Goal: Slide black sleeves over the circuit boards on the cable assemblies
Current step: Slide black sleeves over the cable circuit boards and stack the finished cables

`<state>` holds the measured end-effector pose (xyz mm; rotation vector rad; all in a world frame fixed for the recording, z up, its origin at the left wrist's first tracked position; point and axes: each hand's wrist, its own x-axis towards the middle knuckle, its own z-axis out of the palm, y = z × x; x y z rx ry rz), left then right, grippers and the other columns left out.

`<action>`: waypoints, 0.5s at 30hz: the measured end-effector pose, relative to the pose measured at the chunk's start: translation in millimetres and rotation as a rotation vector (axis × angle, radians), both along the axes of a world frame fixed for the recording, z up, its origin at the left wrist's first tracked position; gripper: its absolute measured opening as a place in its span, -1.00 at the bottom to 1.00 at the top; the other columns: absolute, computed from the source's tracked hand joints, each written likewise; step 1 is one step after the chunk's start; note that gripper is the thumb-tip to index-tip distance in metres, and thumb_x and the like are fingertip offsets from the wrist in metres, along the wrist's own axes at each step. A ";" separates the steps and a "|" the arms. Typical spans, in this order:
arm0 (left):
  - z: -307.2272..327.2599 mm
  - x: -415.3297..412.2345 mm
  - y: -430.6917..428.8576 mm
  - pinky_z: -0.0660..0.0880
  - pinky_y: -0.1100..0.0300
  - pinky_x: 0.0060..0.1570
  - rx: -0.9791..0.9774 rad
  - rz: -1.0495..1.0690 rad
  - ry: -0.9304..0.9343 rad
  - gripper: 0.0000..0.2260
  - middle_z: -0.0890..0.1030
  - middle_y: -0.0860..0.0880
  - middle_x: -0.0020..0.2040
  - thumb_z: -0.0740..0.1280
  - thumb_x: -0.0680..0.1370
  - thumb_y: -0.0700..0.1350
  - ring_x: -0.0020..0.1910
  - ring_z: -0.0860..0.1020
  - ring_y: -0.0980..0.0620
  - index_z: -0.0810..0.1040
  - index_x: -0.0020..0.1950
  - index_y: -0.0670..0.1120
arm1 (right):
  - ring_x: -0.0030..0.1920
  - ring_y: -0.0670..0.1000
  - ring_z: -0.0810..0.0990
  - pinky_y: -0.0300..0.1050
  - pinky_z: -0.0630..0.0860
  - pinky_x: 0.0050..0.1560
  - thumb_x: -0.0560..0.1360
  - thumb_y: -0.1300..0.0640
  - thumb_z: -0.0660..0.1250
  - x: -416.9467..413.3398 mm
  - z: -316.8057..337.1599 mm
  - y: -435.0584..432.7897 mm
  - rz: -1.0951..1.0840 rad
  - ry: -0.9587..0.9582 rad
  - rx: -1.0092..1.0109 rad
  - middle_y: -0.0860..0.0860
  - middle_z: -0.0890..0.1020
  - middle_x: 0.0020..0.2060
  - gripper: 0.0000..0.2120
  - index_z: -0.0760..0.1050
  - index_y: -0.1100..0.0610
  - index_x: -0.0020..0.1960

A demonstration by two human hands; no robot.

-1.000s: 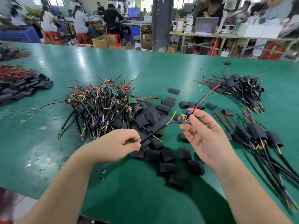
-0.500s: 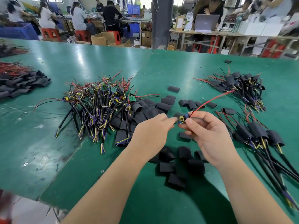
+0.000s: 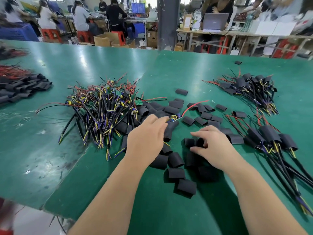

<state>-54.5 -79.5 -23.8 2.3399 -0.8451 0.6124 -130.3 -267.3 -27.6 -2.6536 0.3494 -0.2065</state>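
My left hand [image 3: 145, 138] pinches a cable assembly just behind its small circuit board [image 3: 174, 118], whose red wire [image 3: 194, 106] arcs up to the right. My right hand [image 3: 213, 146] rests low on the green table, fingers curled over a loose black sleeve [image 3: 194, 143]. More loose black sleeves [image 3: 176, 173] lie scattered in front of and between my hands. A tangled pile of bare cable assemblies [image 3: 101, 106] sits to the left. Sleeved assemblies [image 3: 271, 138] lie at the right.
A second bundle of sleeved assemblies [image 3: 250, 89] lies at the far right. Another heap of black sleeves [image 3: 22, 89] with red wires sits at the left edge. The green table [image 3: 84, 65] stretches far back. People work at benches beyond it.
My right hand let go of the circuit board and dropped down onto the loose sleeves. My left hand now holds the assembly alone, near the board.
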 end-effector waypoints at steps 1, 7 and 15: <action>-0.6 0.4 1.2 0.52 0.00 -0.30 -0.032 0.004 0.006 -0.76 0.55 0.00 -0.04 0.22 0.63 -0.05 -0.15 0.56 -0.08 0.58 0.24 0.00 | 0.13 0.02 0.42 -0.30 0.25 0.15 0.46 0.04 0.46 -1.3 -0.1 -0.7 -0.039 0.000 -0.013 0.03 0.41 0.23 -0.51 0.47 0.03 0.36; -3.0 4.2 7.2 0.50 -0.01 -0.34 -0.156 0.059 0.015 -0.83 0.57 -0.02 -0.13 0.27 0.61 -0.10 -0.26 0.54 -0.12 0.63 0.08 -0.10 | 0.01 0.04 0.50 -0.15 0.39 0.09 0.48 0.08 0.44 -7.0 5.5 -6.0 -0.136 0.070 -0.007 0.05 0.56 0.12 -0.65 0.55 0.06 0.26; -3.7 3.2 8.5 0.51 0.06 -0.30 -0.214 -0.039 -0.013 -0.79 0.63 0.02 -0.08 0.25 0.57 -0.11 -0.21 0.58 -0.04 0.66 0.04 -0.15 | -0.09 0.05 0.48 -0.14 0.32 -0.20 0.37 -0.11 0.50 -4.1 3.1 -5.9 -0.121 0.001 -0.030 0.00 0.49 -0.14 -0.70 0.53 0.10 -0.17</action>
